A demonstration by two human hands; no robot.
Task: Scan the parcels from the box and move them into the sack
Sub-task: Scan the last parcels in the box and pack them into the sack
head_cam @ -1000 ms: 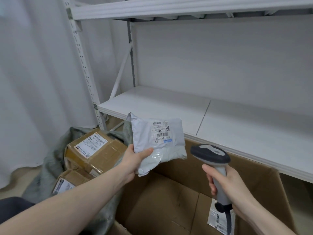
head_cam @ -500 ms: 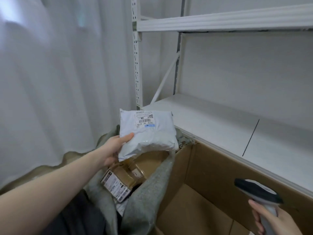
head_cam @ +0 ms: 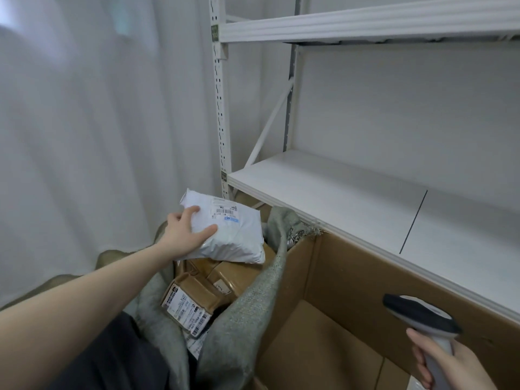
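My left hand (head_cam: 184, 235) grips a white plastic mailer parcel (head_cam: 230, 235) with a barcode label on top, held over the open mouth of the grey-green sack (head_cam: 253, 305). The parcel lies flat just above or on the brown cardboard parcels (head_cam: 197, 296) that sit inside the sack. My right hand (head_cam: 450, 367) at the bottom right holds a grey and black barcode scanner (head_cam: 416, 313) over the big open cardboard box (head_cam: 351, 277), which stands right of the sack.
A white metal shelving unit (head_cam: 351, 198) runs behind the box, its lower shelf just above the box's far wall. A white curtain (head_cam: 84, 136) hangs at the left. Dark cloth (head_cam: 112, 361) shows at the bottom left.
My left hand has carried the white parcel from over the box leftward and down onto the sack's contents. The view has swung left, and the scanner hand stayed low at the right.
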